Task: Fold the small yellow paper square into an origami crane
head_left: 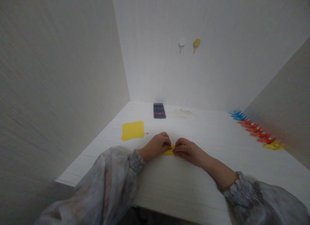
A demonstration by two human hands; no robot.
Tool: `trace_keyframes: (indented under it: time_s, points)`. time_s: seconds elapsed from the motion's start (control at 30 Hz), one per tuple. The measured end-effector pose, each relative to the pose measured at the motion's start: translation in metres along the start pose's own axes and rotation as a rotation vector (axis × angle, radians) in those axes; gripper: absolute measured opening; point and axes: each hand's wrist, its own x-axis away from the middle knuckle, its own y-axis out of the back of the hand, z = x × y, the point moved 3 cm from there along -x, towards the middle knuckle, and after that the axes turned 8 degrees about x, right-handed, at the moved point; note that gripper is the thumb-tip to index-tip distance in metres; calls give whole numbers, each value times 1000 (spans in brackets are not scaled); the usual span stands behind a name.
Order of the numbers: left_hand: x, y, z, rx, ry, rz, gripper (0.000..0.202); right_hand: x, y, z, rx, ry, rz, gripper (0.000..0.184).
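Between my two hands lies a small yellow piece of folded paper (169, 152) on the white table, partly hidden by my fingers. My left hand (160, 143) is closed, its fingertips pinching the paper's left part; a ring shows on one finger. From the other side my right hand (187, 149) has its thumb and fingers pressed together on the right end of the same paper. The fingertips of both hands are close together. Beyond my left hand is a stack of yellow paper sheets (133, 130), with a tiny orange scrap (147, 133) beside it.
A dark, pixelated rectangular object (159, 111) lies near the back wall. Thin beige loops (185, 111) rest to its right. Folded paper cranes (258, 130) in blue, orange, red and yellow line the right side. Two hooks (196, 43) are on the back wall; walls enclose the table (184, 186).
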Motion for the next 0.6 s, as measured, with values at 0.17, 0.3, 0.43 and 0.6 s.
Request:
trace_keyframes:
  time_s: [0.17, 0.3, 0.43, 0.6]
  points:
    - [-1, 0, -4, -13, -45, 65, 15, -1, -2, 1, 53, -9, -3, 21]
    - [2, 4, -10, -39, -101, 119, 19, -1, -3, 3, 155, 9, 20, 24]
    - [7, 7, -19, -84, -206, 289, 26, -1, -4, 3, 259, 33, 57, 25]
    - [8, 10, -17, -88, -217, 310, 20, -1, -4, 3, 257, 51, 55, 24]
